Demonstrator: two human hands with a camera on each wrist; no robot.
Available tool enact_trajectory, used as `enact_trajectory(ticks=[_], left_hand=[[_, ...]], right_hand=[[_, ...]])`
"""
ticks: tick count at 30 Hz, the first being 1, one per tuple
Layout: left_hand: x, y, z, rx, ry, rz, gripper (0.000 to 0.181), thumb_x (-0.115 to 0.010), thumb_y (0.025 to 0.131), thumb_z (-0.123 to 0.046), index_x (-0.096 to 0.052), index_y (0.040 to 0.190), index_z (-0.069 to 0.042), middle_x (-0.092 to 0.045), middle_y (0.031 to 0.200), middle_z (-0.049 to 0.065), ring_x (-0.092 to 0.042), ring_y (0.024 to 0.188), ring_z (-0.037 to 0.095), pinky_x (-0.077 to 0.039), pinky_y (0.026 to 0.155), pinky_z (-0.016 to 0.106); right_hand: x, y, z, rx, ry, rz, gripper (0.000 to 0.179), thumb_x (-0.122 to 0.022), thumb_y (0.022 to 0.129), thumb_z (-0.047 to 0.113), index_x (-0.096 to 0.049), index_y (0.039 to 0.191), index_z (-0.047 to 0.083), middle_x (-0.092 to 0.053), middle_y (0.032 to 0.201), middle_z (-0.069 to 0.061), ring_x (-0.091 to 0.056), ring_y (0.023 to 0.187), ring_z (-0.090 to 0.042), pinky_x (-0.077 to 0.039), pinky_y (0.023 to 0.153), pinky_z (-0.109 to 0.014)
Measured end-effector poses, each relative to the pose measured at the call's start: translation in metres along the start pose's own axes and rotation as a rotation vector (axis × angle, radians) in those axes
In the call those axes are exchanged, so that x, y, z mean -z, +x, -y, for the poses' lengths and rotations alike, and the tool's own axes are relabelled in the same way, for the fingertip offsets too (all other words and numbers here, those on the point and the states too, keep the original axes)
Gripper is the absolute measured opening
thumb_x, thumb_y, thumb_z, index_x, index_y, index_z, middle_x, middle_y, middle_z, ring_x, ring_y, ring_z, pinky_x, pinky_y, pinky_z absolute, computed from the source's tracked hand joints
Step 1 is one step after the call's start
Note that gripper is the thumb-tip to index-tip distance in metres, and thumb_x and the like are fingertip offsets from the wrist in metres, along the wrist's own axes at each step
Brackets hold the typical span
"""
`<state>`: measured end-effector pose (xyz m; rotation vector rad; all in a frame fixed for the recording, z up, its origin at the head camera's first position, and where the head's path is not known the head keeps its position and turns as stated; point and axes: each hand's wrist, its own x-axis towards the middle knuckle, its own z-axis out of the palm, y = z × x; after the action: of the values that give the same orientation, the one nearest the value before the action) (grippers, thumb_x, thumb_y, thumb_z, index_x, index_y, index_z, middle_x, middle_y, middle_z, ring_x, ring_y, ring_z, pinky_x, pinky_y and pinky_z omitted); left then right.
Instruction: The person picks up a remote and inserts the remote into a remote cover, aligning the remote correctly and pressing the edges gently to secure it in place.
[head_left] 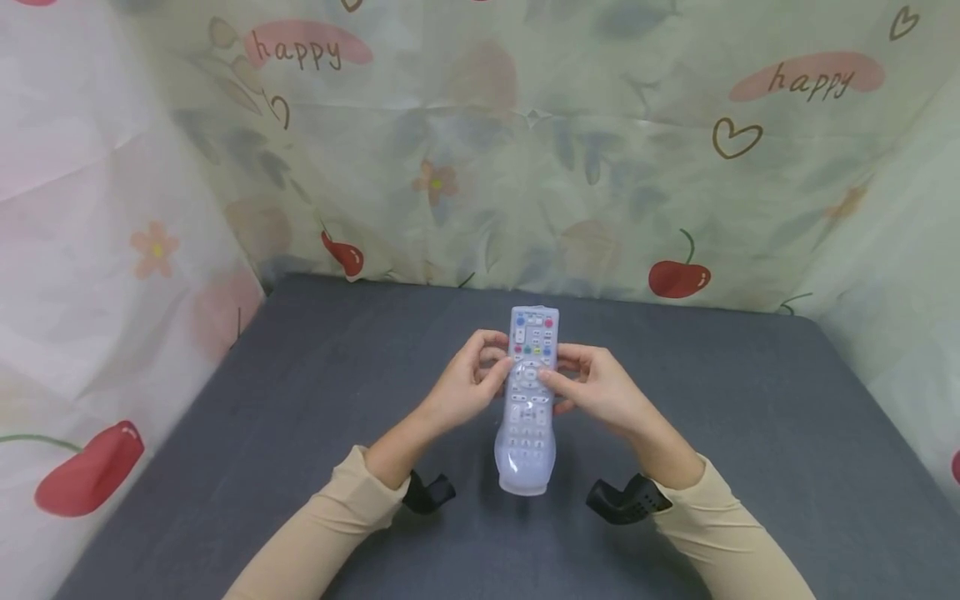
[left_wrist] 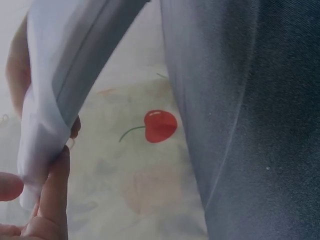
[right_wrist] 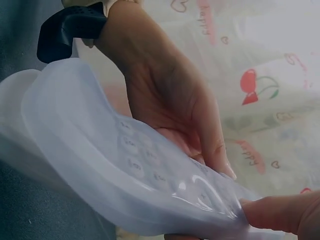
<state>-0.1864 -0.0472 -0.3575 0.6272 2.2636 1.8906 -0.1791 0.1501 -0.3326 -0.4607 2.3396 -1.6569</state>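
Note:
A white remote control (head_left: pixel 527 417) in a translucent cover is held up over the dark table, its button face toward the head camera. The left hand (head_left: pixel 480 375) grips its left edge, thumb on the front and fingers behind. From the other side the right hand (head_left: pixel 596 385) holds it the same way, thumb near the round pad of buttons. In the left wrist view the side of the remote control (left_wrist: pixel 50 100) shows, with fingertips around its lower end. The right wrist view shows the wide end of the cover (right_wrist: pixel 70 115) and number buttons beneath it.
A dark grey table (head_left: pixel 300 375) spreads under both arms. Patterned cloth (head_left: pixel 480 208) with cherries and the word happy hangs at the back and both sides. Black curved wrist pieces (head_left: pixel 628 498) stick out by the cuffs.

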Motion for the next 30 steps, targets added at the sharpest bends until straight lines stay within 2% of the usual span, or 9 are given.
enact_trajectory(ticks=[4,8,12,15,18,23,26,30], left_hand=[[0.002,0.000,-0.002,0.033,-0.069,0.061,0.039,-0.044,0.098,-0.007,-0.036,0.134,0.005,-0.052,0.118,0.027,-0.063,0.102,0.037,-0.056,0.081,0.037],[0.003,-0.002,-0.001,0.063,-0.119,0.128,0.040,-0.047,0.097,-0.007,-0.039,0.134,0.006,-0.049,0.125,0.026,-0.059,0.111,0.036,-0.054,0.087,0.038],[0.003,-0.002,0.002,0.088,-0.142,0.154,0.038,-0.049,0.096,-0.008,-0.043,0.131,0.004,-0.049,0.126,0.024,-0.059,0.113,0.033,-0.052,0.090,0.040],[0.003,-0.001,0.002,0.108,-0.145,0.120,0.036,-0.050,0.096,-0.011,-0.046,0.129,0.003,-0.051,0.125,0.022,-0.061,0.108,0.030,-0.053,0.089,0.041],[0.001,0.000,0.001,0.128,-0.128,0.058,0.033,-0.054,0.094,-0.015,-0.051,0.124,0.000,-0.055,0.121,0.019,-0.065,0.098,0.022,-0.055,0.082,0.038],[-0.004,0.002,0.002,0.117,-0.101,-0.055,0.029,-0.058,0.092,-0.015,-0.057,0.116,0.002,-0.060,0.110,0.020,-0.068,0.084,0.017,-0.057,0.070,0.033],[-0.006,0.002,0.001,0.115,-0.094,-0.086,0.029,-0.058,0.093,-0.014,-0.058,0.117,0.002,-0.061,0.109,0.021,-0.069,0.082,0.017,-0.057,0.068,0.032],[-0.007,0.001,0.003,0.114,-0.097,-0.104,0.030,-0.056,0.093,-0.013,-0.057,0.119,0.002,-0.062,0.109,0.022,-0.068,0.082,0.017,-0.057,0.068,0.031]], right_hand=[[0.002,0.000,0.001,0.001,0.011,0.008,0.042,-0.061,0.090,0.008,-0.049,0.127,-0.008,-0.057,0.121,-0.029,-0.065,0.079,-0.012,-0.058,0.063,-0.037],[0.004,0.001,0.001,0.002,0.023,0.012,0.044,-0.061,0.090,0.009,-0.048,0.129,-0.006,-0.056,0.123,-0.028,-0.065,0.081,-0.012,-0.058,0.067,-0.040],[0.005,0.001,0.000,0.004,0.039,0.022,0.045,-0.060,0.091,0.011,-0.047,0.131,-0.004,-0.054,0.126,-0.027,-0.066,0.084,-0.012,-0.057,0.071,-0.041],[0.005,0.002,-0.001,0.001,0.050,0.028,0.045,-0.060,0.091,0.012,-0.047,0.132,-0.003,-0.053,0.128,-0.026,-0.066,0.086,-0.011,-0.058,0.071,-0.039],[0.004,0.002,-0.002,0.010,0.055,0.038,0.045,-0.059,0.091,0.011,-0.046,0.132,-0.004,-0.051,0.128,-0.027,-0.065,0.091,-0.011,-0.057,0.072,-0.040],[0.003,0.004,-0.006,0.018,0.046,0.033,0.044,-0.055,0.095,0.018,-0.044,0.131,-0.005,-0.051,0.126,-0.027,-0.063,0.094,-0.014,-0.057,0.077,-0.042],[0.003,0.005,-0.008,0.025,0.032,0.017,0.042,-0.050,0.097,0.021,-0.044,0.130,-0.005,-0.053,0.121,-0.026,-0.062,0.092,-0.013,-0.056,0.079,-0.040],[0.004,0.006,-0.010,0.041,0.025,0.010,0.036,-0.047,0.099,0.018,-0.049,0.124,-0.007,-0.057,0.111,-0.022,-0.061,0.087,-0.009,-0.056,0.078,-0.035]])
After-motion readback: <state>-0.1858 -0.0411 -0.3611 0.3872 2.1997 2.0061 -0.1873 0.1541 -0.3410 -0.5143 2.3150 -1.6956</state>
